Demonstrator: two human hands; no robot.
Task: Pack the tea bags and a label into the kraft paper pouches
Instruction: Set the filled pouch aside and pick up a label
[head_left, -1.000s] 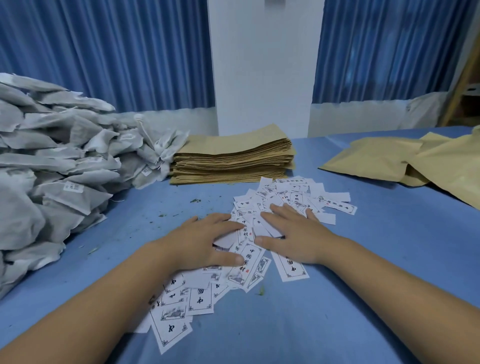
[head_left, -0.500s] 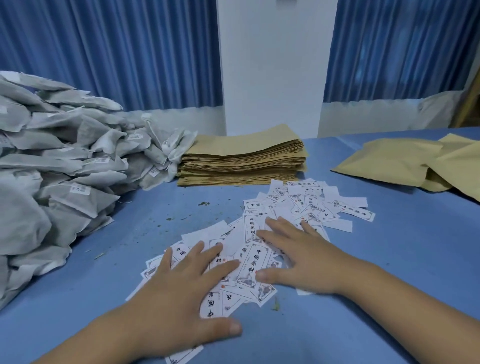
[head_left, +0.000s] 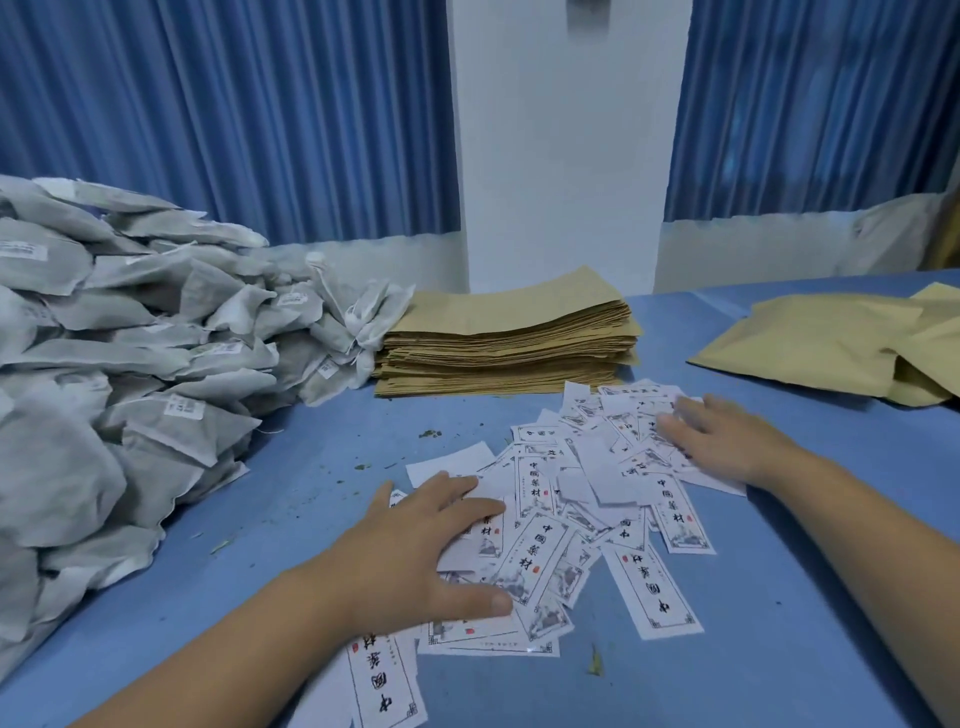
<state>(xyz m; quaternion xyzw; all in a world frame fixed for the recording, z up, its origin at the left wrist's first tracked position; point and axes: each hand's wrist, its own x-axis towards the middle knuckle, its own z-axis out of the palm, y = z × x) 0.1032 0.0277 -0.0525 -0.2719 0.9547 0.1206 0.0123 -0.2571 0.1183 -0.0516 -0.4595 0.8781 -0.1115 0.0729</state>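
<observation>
The left hand (head_left: 415, 551) and right hand (head_left: 727, 441) lay flat, fingers spread and gripping nothing, on the scattered labels (head_left: 540, 545). The left was at the scatter's 7 o'clock, the right at its 2 o'clock. On the blue table (head_left: 779, 649), tea bags (head_left: 130, 374) were heaped at 9 o'clock, the kraft pouch stack (head_left: 509, 332) sat at 12, and loose pouches (head_left: 810, 343) at 2.

Left hand (head_left: 415, 551), right hand (head_left: 727, 444) — bare (forearms too).

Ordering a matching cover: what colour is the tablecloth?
Blue; the tablecloth shows best in the head view.
</observation>
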